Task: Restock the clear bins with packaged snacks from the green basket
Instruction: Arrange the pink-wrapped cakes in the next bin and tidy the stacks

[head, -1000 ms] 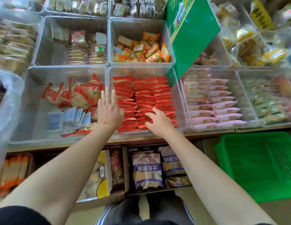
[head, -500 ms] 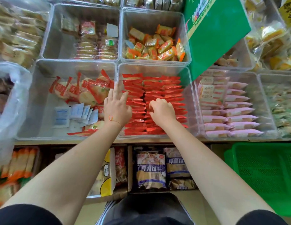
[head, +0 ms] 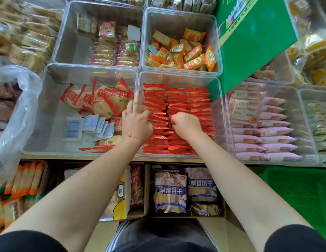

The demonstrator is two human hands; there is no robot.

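Observation:
Rows of red snack packets (head: 187,104) fill the clear bin (head: 219,124) at the front middle. My left hand (head: 136,124) is at the bin's left wall with one finger straight along it, and its thumb side touches the left row of packets. My right hand (head: 186,125) lies on the middle rows, its fingers curled down into the packets. The green basket (head: 300,197) is low on the right, and the part in view holds nothing.
The left bin (head: 49,110) holds round red-wrapped crackers and small white sachets. Behind are bins of orange packets (head: 182,53) and beige packs. A bin of pink packets (head: 264,131) sits on the right, with a green carton (head: 253,42) leaning above it. Boxed snacks (head: 169,191) stand under the shelf.
Both hands have moved further back over the red packets. My right hand's fingers have curled into the rows. My left hand has gone from flat to one finger straight.

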